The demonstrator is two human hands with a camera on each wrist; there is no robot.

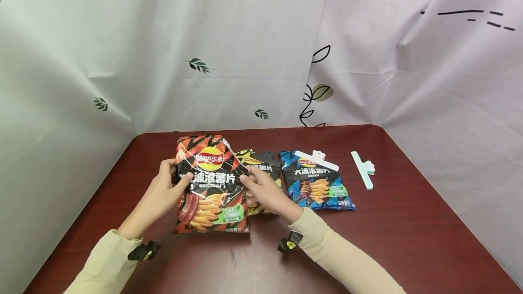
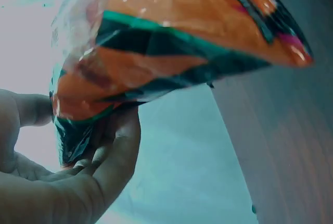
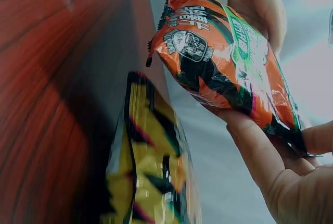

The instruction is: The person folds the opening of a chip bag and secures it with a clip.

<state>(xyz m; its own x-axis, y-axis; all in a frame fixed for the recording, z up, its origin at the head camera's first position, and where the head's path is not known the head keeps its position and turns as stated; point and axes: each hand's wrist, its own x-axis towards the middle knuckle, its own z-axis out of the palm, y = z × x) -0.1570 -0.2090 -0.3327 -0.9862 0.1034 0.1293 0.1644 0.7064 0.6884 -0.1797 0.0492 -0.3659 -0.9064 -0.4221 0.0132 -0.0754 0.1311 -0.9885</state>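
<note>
Both hands hold an orange-and-black chip bag upright above the dark red table. My left hand grips its left edge, thumb on the front; the left wrist view shows the fingers curled behind the bag. My right hand pinches the right edge, fingers behind the bag. A yellow chip bag lies just behind the right hand, seen close in the right wrist view as the yellow bag.
A blue chip bag closed with a white clip lies right of the yellow one. A pale green sealing clip lies loose further right. White printed cloth walls the table's back and sides.
</note>
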